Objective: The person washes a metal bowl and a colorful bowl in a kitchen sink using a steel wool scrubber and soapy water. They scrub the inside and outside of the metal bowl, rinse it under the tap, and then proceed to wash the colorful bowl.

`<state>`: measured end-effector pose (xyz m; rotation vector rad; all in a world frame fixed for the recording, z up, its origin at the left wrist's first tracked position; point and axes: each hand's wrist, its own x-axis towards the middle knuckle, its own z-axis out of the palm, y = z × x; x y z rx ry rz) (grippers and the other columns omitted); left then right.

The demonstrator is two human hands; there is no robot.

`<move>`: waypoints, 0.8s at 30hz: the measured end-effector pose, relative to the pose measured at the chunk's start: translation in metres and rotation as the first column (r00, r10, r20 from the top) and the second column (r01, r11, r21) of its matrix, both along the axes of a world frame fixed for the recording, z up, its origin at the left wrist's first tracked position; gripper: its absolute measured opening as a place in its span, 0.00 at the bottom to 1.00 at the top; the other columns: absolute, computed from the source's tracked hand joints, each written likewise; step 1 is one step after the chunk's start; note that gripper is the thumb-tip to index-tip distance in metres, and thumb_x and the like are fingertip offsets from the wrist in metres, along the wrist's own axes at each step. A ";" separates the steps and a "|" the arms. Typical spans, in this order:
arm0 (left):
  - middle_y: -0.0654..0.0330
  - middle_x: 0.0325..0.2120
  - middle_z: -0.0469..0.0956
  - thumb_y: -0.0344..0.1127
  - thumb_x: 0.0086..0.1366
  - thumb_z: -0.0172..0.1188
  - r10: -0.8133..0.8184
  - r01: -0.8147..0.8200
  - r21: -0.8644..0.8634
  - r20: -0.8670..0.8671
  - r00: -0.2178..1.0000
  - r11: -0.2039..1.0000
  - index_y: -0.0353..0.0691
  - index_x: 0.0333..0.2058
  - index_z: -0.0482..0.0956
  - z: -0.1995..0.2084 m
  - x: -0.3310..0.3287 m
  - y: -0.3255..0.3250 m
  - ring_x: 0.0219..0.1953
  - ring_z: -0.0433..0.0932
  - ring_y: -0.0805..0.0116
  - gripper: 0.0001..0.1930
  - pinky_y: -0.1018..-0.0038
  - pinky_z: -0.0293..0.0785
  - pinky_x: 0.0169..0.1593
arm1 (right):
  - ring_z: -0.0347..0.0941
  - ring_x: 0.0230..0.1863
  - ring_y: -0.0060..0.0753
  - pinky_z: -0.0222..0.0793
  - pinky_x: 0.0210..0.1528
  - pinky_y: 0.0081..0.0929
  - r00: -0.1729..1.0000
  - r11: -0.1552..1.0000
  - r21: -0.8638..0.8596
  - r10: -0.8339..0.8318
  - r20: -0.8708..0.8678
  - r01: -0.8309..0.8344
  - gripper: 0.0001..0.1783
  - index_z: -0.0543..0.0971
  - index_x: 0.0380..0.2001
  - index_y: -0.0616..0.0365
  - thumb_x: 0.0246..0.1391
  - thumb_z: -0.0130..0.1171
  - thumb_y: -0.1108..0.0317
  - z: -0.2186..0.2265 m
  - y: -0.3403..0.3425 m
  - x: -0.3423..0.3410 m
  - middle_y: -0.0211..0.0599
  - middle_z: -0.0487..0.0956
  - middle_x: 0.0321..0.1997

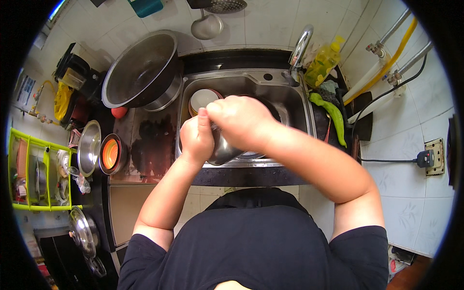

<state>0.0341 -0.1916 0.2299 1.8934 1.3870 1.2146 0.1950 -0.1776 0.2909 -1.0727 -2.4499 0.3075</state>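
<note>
Both of my hands are close together over the left part of the steel sink [313, 113]. My left hand [195, 137] is closed on a dark, shiny, rounded metal vessel [224, 151], its thumb pointing up along the side. Above and across the vessel's upper end, my right hand [244, 121] is curled into a fist; whatever its fingers hold is hidden beneath it. Just beyond the hands, a white round bowl [204, 98] sits in the sink. More dishware lies partly covered under my right forearm and cannot be made out.
A chrome faucet [302, 46] rises at the sink's back right, beside a yellow soap bottle [325, 63] and a long green pepper [331, 113]. Left of the sink stand a big metal basin [142, 72], a steel bowl [89, 147] and an orange bowl [111, 153]. A ladle [207, 27] hangs behind.
</note>
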 end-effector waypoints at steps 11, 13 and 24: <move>0.63 0.12 0.66 0.57 0.69 0.27 0.011 0.007 -0.148 0.124 0.992 0.989 0.34 0.17 0.71 0.007 -0.012 0.001 0.20 0.62 0.73 0.36 0.73 0.59 0.27 | 0.72 0.37 0.51 0.68 0.38 0.40 0.991 0.997 0.046 -0.063 -0.122 0.069 0.12 0.71 0.30 0.57 0.39 0.60 0.71 -0.007 0.011 0.011 0.44 0.75 0.30; 0.62 0.13 0.66 0.58 0.69 0.28 0.008 0.013 -0.166 0.122 0.992 0.986 0.34 0.18 0.71 0.005 -0.014 -0.001 0.20 0.64 0.72 0.36 0.72 0.60 0.27 | 0.72 0.36 0.49 0.68 0.38 0.38 0.992 0.997 -0.009 -0.074 -0.102 0.073 0.11 0.71 0.30 0.58 0.40 0.60 0.70 -0.007 0.006 0.008 0.44 0.75 0.30; 0.50 0.16 0.71 0.56 0.69 0.29 -0.028 0.028 0.011 0.017 0.999 1.000 0.36 0.23 0.76 0.009 -0.001 0.000 0.23 0.71 0.51 0.33 0.65 0.65 0.31 | 0.74 0.37 0.48 0.70 0.37 0.41 0.996 1.000 0.012 0.020 -0.081 -0.019 0.08 0.72 0.27 0.56 0.40 0.57 0.70 -0.007 0.000 -0.002 0.42 0.76 0.31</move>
